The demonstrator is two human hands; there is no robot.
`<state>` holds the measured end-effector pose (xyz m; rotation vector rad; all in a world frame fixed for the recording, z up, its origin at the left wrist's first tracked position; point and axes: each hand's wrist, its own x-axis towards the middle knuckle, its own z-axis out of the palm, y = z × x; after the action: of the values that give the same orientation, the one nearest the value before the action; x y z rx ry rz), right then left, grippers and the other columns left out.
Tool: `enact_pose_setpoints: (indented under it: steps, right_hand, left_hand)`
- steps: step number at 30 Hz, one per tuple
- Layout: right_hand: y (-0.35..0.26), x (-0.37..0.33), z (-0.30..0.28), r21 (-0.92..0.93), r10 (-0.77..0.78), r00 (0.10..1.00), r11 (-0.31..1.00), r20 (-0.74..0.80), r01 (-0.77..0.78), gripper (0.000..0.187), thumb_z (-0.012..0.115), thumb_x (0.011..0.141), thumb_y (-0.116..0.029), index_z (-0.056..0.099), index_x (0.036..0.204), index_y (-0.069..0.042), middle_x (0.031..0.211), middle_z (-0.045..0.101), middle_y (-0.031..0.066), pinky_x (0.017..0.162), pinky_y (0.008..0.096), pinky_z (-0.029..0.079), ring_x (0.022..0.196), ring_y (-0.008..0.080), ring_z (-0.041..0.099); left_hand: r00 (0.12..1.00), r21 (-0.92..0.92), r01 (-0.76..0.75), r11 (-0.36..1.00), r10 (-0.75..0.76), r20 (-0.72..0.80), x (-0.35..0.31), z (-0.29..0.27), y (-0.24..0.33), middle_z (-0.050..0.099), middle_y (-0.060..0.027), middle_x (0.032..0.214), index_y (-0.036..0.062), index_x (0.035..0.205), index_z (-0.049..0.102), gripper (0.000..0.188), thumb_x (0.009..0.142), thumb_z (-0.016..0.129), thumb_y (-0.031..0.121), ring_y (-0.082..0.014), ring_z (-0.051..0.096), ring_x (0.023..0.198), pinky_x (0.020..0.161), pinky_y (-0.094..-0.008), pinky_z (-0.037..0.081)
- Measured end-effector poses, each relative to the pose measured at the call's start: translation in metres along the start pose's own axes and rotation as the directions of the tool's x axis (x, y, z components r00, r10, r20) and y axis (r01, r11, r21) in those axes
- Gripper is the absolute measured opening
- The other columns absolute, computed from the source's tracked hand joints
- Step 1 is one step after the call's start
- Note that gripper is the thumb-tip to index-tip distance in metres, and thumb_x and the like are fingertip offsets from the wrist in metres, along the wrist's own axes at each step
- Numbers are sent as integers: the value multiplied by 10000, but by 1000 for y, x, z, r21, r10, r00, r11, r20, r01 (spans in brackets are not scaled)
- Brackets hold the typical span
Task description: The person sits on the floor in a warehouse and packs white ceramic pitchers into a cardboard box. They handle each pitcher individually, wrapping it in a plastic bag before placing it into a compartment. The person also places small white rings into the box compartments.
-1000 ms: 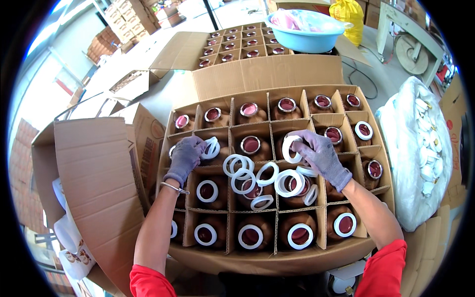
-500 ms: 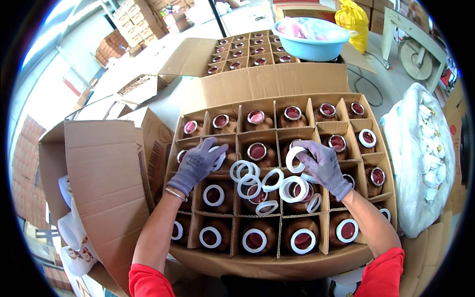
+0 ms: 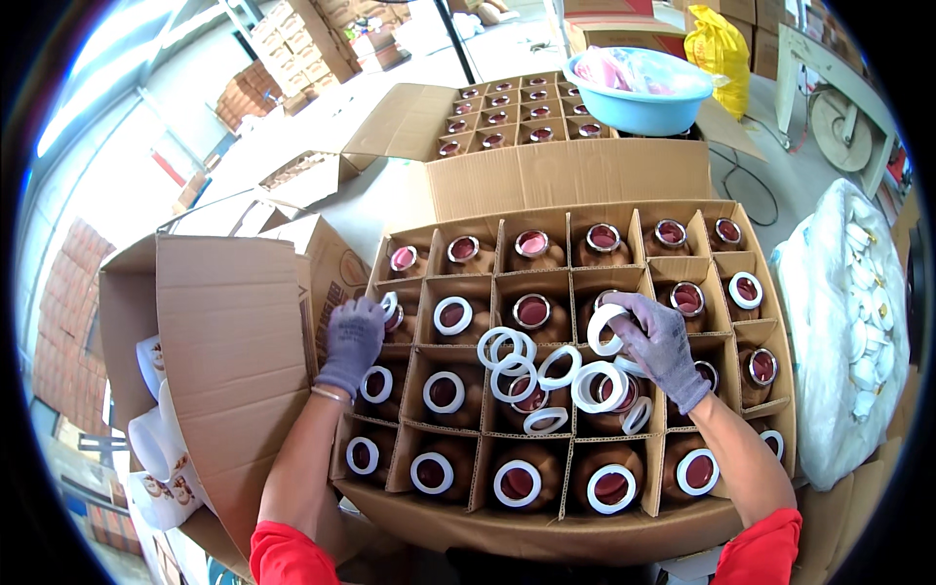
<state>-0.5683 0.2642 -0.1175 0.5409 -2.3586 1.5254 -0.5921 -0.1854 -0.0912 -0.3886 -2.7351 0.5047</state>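
Note:
My left hand (image 3: pixel 353 336), in a grey glove, pinches a white ring (image 3: pixel 389 301) at the mouth of a brown jar in the leftmost column. The ring looks tilted; gloved fingers partly hide the jar. My right hand (image 3: pixel 661 341), gloved alike, grips another white ring (image 3: pixel 597 333) upright over a jar near the middle. Loose white rings (image 3: pixel 580 388) lie heaped on jars and dividers between my hands. Most nearer jars wear a white ring round the mouth, such as the front jar (image 3: pixel 516 505). Farther jars, like the back-row one (image 3: pixel 603 255), show bare shiny rims.
The jars stand in a divided cardboard box (image 3: pixel 546 536). Behind it is another box of jars, with a blue basin (image 3: pixel 648 109) on it. An open carton (image 3: pixel 229 370) stands left; a clear bag of white parts (image 3: pixel 819 331) lies right. Farther back is a yellow sack (image 3: pixel 719 54).
My left hand has moved left to the outermost jar with a ring; the jar it was at now wears a white ring. My right hand still holds its ring. The view has shifted slightly.

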Motion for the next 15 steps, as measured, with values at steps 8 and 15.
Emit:
enact_pose_setpoints:
  steps: [8,15]
  right_hand:
    - [4,-2,0,-25,-28,999,999,-16,27,270,676,911,-164,673,1146,-33,981,710,162,770,348,541,874,282,709]
    - [1,-2,1,-40,-30,999,999,-31,29,261,681,906,-154,674,1137,-33,972,705,168,766,352,541,866,287,707]
  left_hand:
    - [922,-772,381,509,-146,359,-7,-24,10,623,-157,1063,35,931,643,144,825,708,108,-370,628,957,824,-444,514]
    - [968,-634,245,733,-149,201,12,6,3,615,-234,1207,60,1250,557,463,837,741,162,-359,604,1134,944,-415,487]
